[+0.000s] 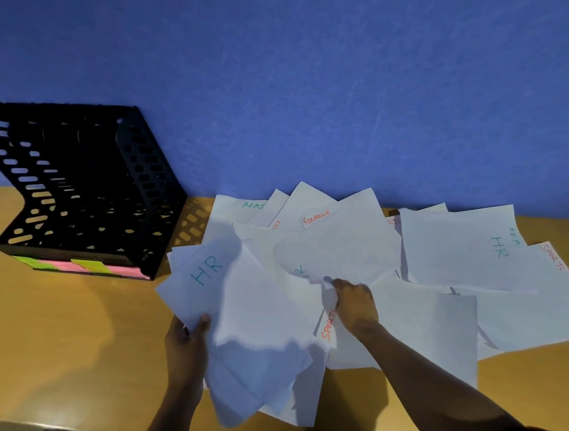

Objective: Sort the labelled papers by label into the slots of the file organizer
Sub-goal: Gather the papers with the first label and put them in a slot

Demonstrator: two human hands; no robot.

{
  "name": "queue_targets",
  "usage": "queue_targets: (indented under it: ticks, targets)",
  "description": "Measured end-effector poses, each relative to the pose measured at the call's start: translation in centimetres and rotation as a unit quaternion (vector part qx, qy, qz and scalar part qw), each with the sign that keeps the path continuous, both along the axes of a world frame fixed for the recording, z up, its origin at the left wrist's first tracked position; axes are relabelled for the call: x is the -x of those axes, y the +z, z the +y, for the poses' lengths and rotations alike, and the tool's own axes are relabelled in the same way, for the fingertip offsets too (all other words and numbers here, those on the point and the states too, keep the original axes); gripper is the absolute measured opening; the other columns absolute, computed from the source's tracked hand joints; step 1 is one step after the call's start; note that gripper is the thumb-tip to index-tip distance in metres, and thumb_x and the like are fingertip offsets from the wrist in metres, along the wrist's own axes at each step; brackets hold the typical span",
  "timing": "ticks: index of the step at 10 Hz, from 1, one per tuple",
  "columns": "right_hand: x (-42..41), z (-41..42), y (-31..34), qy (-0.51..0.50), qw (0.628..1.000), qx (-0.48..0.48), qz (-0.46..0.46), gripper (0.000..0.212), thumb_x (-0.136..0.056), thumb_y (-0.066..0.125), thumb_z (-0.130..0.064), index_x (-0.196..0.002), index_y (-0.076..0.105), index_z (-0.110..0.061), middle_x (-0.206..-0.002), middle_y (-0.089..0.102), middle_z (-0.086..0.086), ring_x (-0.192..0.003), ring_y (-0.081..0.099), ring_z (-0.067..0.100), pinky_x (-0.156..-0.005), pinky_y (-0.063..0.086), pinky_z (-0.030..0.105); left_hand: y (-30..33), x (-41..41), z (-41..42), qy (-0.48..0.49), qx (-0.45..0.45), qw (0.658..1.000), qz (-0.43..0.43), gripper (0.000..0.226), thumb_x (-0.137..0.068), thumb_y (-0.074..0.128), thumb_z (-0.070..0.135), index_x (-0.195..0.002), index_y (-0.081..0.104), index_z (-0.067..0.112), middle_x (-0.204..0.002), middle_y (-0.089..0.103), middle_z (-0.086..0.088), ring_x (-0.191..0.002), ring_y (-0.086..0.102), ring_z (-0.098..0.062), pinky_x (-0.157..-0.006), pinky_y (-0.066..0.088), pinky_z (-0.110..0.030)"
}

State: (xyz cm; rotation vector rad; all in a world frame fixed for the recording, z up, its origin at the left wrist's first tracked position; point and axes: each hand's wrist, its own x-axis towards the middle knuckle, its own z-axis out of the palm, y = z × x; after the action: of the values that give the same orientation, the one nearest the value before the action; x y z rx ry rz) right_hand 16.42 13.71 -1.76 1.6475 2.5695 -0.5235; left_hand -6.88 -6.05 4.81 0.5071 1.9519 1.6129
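Observation:
White labelled papers lie fanned over the wooden desk (63,337) against the blue wall. My left hand (187,340) grips the near edge of a lifted sheet marked HR (234,288), with more sheets hanging under it. My right hand (354,303) pinches the curled corner of another sheet (334,255) whose label is mostly hidden. A FINANCE sheet (317,217), an ADMIN sheet (237,207), a SPORTS sheet (330,324) and a second HR sheet (458,251) lie in the pile. The black perforated file organizer (77,185) stands at the left, its slots holding no paper.
Green and pink sticky notes (84,265) run along the organizer's front base; their writing is unreadable. Another SPORTS sheet (541,296) lies at the far right. The desk's front edge (88,428) runs across the bottom left.

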Motion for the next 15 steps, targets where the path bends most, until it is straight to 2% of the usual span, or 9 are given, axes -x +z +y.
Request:
queue_targets:
  ticks: [4, 5, 7, 8, 9, 11, 12, 14, 15]
  targets:
    - [8.3, -4.3, 11.0, 0.005, 0.958, -0.048, 0.281, 0.042, -0.103, 0.039, -0.036, -0.141, 0.045, -0.018, -0.097, 0.073, 0.014, -0.080, 0.069, 0.035, -0.078, 0.058, 0.045, 1.1, -1.5, 3.0, -0.037, -0.020, 0.998, 0.053, 0.024, -0.095, 0.057, 0.002, -0.118, 0.058, 0.003, -0.107, 0.068, -0.016, -0.093, 0.063, -0.031, -0.076, 0.051, -0.032]
    - [10.2, -6.2, 12.0, 0.000, 0.938, -0.017, 0.346, 0.039, -0.102, 0.041, -0.037, -0.133, 0.052, -0.016, -0.112, 0.072, 0.012, -0.087, 0.070, 0.034, -0.082, 0.059, 0.046, 1.9, -2.3, 3.8, -0.052, -0.046, 0.993, 0.100, 0.024, -0.093, 0.061, 0.014, -0.115, 0.058, 0.003, -0.097, 0.068, -0.010, -0.084, 0.063, -0.022, -0.064, 0.052, -0.019]
    - [11.1, -7.5, 13.1, -0.016, 0.905, 0.059, 0.421, 0.034, -0.099, 0.052, -0.034, -0.128, 0.060, -0.020, -0.129, 0.066, 0.004, -0.103, 0.069, 0.028, -0.094, 0.053, 0.032, 3.9, -4.7, 5.1, -0.074, -0.104, 0.988, 0.092, 0.018, -0.097, 0.053, 0.026, -0.112, 0.058, 0.016, -0.091, 0.071, 0.013, -0.088, 0.067, -0.005, -0.068, 0.051, -0.010]
    - [10.3, -7.0, 14.0, -0.001, 0.892, 0.099, 0.442, 0.035, -0.098, 0.053, -0.034, -0.131, 0.059, -0.023, -0.129, 0.066, 0.001, -0.110, 0.066, 0.023, -0.101, 0.048, 0.028, 4.1, -4.8, 5.5, -0.097, -0.110, 0.984, 0.101, 0.017, -0.092, 0.056, 0.030, -0.108, 0.058, 0.024, -0.092, 0.070, 0.007, -0.092, 0.068, -0.012, -0.079, 0.053, -0.023]
    - [9.4, -6.8, 15.3, 0.009, 0.878, 0.140, 0.459, 0.035, -0.101, 0.049, -0.033, -0.134, 0.056, -0.022, -0.133, 0.062, 0.001, -0.119, 0.060, 0.022, -0.105, 0.048, 0.036, 4.8, -5.0, 5.9, -0.115, -0.082, 0.982, 0.122, 0.030, -0.092, 0.056, 0.030, -0.117, 0.053, 0.045, -0.106, 0.066, 0.026, -0.098, 0.063, 0.006, -0.075, 0.049, -0.010]
    - [6.9, -6.9, 16.5, 0.029, 0.872, 0.142, 0.467, 0.036, -0.101, 0.047, -0.025, -0.137, 0.053, -0.020, -0.139, 0.058, 0.002, -0.126, 0.055, 0.020, -0.109, 0.040, 0.027, 4.6, -5.1, 7.7, -0.113, -0.070, 0.974, 0.182, 0.020, -0.091, 0.062, 0.018, -0.104, 0.060, 0.033, -0.089, 0.069, 0.022, -0.086, 0.066, 0.002, -0.076, 0.052, -0.011]
    - [5.1, -6.3, 17.0, -0.021, 0.856, 0.104, 0.507, 0.036, -0.097, 0.056, -0.032, -0.132, 0.057, -0.026, -0.135, 0.061, -0.004, -0.122, 0.055, 0.004, -0.109, 0.043, 0.028, 4.9, -4.6, 8.3, -0.134, -0.112, 0.976, 0.131, 0.013, -0.090, 0.066, 0.010, -0.102, 0.067, 0.015, -0.087, 0.074, 0.011, -0.082, 0.069, -0.007, -0.069, 0.053, -0.014]
    - [-2.3, -0.4, 16.5, -0.155, 0.848, -0.057, 0.504, 0.069, -0.083, 0.077, -0.029, -0.141, 0.042, -0.017, -0.145, 0.046, 0.000, -0.138, 0.040, 0.015, -0.113, 0.034, 0.031, 7.3, -4.1, 9.1, -0.199, -0.145, 0.969, 0.005, 0.030, -0.083, 0.072, 0.017, -0.113, 0.067, 0.019, -0.104, 0.074, 0.002, -0.093, 0.068, -0.015, -0.072, 0.054, -0.020]
    - [-6.2, 1.6, 16.5, -0.156, 0.832, 0.107, 0.521, 0.065, -0.083, 0.074, -0.041, -0.138, 0.044, -0.026, -0.135, 0.054, -0.012, -0.131, 0.048, 0.006, -0.099, 0.041, 0.019, 7.9, -4.4, 9.4, -0.204, -0.162, 0.964, -0.055, 0.026, -0.081, 0.072, 0.014, -0.106, 0.070, 0.019, -0.101, 0.075, 0.000, -0.090, 0.070, -0.015, -0.070, 0.055, -0.023]
